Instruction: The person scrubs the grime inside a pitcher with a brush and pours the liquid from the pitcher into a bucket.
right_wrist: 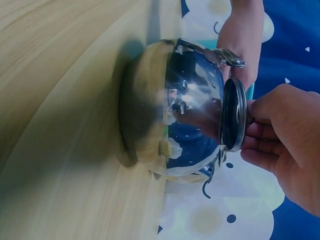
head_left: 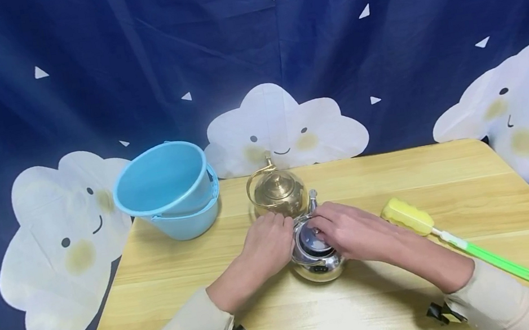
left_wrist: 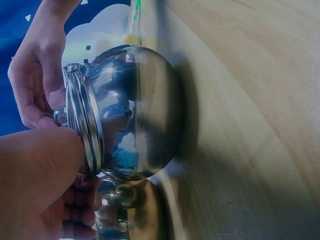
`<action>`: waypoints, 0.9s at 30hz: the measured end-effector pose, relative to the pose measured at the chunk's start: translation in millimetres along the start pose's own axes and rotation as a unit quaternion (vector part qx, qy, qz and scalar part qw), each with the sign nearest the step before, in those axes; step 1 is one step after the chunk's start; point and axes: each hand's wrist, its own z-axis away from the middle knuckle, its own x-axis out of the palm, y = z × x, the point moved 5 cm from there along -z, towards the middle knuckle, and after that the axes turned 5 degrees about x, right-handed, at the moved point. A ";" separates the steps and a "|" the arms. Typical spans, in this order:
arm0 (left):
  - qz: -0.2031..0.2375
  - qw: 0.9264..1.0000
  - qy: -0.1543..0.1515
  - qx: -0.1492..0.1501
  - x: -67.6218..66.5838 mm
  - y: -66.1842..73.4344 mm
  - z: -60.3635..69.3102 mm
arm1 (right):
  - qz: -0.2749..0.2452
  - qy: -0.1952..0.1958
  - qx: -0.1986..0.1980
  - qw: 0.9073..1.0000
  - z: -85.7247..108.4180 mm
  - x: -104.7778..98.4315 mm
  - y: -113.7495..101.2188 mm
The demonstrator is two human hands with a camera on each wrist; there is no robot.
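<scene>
A shiny silver kettle stands upright on the table, its spout towards the back. Pinched by the knob in my right hand is the kettle's round lid, which sits tilted, with a gap along one side of the opening. My left hand is at the kettle's left side, with curled fingers holding the folded-down handle; its grip is partly hidden. Just behind stands a gold-coloured kettle with its lid on, close to the silver one.
Two nested light blue buckets stand at the back left. To the right lies a brush with a yellow sponge head and a green handle. A dark blue curtain with clouds hangs behind the wooden table.
</scene>
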 end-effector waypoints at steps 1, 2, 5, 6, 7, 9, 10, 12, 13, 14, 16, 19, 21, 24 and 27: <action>-0.001 1.000 0.001 0.000 0.0 0.1 0.2 | 0.001 0.000 0.000 1.000 -0.1 -0.5 0.2; -0.001 1.000 0.002 0.000 -0.1 0.2 0.5 | 0.001 0.000 -0.001 1.000 -0.2 -1.1 0.5; -0.004 1.000 0.007 0.000 -0.5 0.1 0.8 | -0.001 0.002 0.000 1.000 -0.4 -2.4 1.7; -0.005 1.000 0.008 0.001 -0.7 0.2 0.9 | -0.002 0.003 -0.001 1.000 -0.5 -2.7 2.1; -0.006 1.000 0.010 0.002 -0.7 0.2 1.0 | -0.002 0.004 0.000 1.000 -0.5 -2.8 2.5; -0.008 1.000 0.013 0.003 -0.8 0.2 0.8 | -0.002 0.006 0.000 1.000 -0.6 -2.9 3.3; -0.008 1.000 0.014 0.004 -0.8 0.2 0.7 | -0.002 0.006 -0.001 1.000 -0.7 -2.8 3.6; -0.009 1.000 0.013 0.004 -0.3 0.3 0.2 | -0.001 0.007 -0.002 1.000 -0.9 -2.6 3.9; -0.009 1.000 0.012 0.004 -0.3 0.3 -0.1 | 0.000 0.008 -0.003 1.000 -0.9 -2.7 4.0; -0.009 1.000 0.010 0.004 -0.4 0.4 -0.4 | 0.000 0.009 -0.004 1.000 -1.0 -2.8 4.0; -0.011 1.000 0.005 0.005 -0.6 0.7 -0.9 | 0.001 0.011 -0.006 1.000 -1.4 -3.2 4.0; -0.016 1.000 0.000 0.005 -1.6 1.3 -1.1 | 0.002 0.016 -0.006 1.000 -1.6 -4.4 4.4; -0.020 1.000 -0.003 0.005 -2.0 1.7 -1.2 | 0.002 0.017 -0.004 1.000 -1.5 -5.2 4.8; -0.023 1.000 -0.006 0.006 -2.0 2.0 -1.0 | 0.000 0.016 -0.001 1.000 -0.8 -6.1 5.5; -0.024 1.000 -0.009 0.006 -1.4 2.0 -0.8 | -0.002 0.014 0.003 1.000 -0.1 -6.9 6.1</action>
